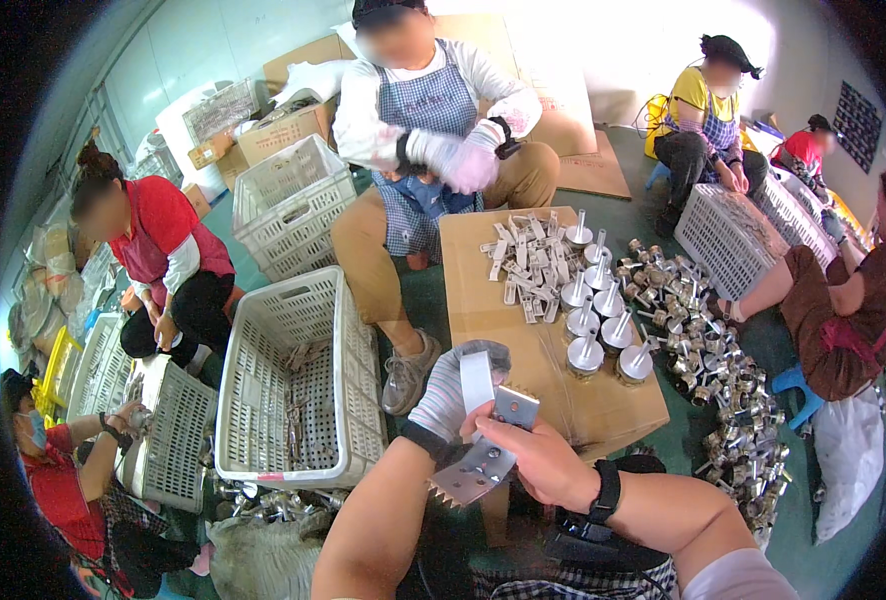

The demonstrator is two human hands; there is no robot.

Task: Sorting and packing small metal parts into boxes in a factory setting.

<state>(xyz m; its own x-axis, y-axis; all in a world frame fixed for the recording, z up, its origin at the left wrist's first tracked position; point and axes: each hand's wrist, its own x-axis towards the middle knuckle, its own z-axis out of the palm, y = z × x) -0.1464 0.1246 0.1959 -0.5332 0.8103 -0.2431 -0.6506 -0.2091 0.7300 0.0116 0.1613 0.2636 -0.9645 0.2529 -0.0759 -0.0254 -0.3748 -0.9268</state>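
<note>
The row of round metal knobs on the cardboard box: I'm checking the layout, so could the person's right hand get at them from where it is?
Probably yes. The right hand holds a flat metal plate just short of the cardboard box, and the metal knobs stand uncovered ahead of it. Nothing lies between, though the hand is occupied.

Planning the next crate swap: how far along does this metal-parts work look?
Looks done: round silver knobs stand in rows on the cardboard box. In hand: the left hand, gloved, and the right hand hold a flat metal plate. Left: loose plates on the box and a pile of metal parts on the floor.
</note>
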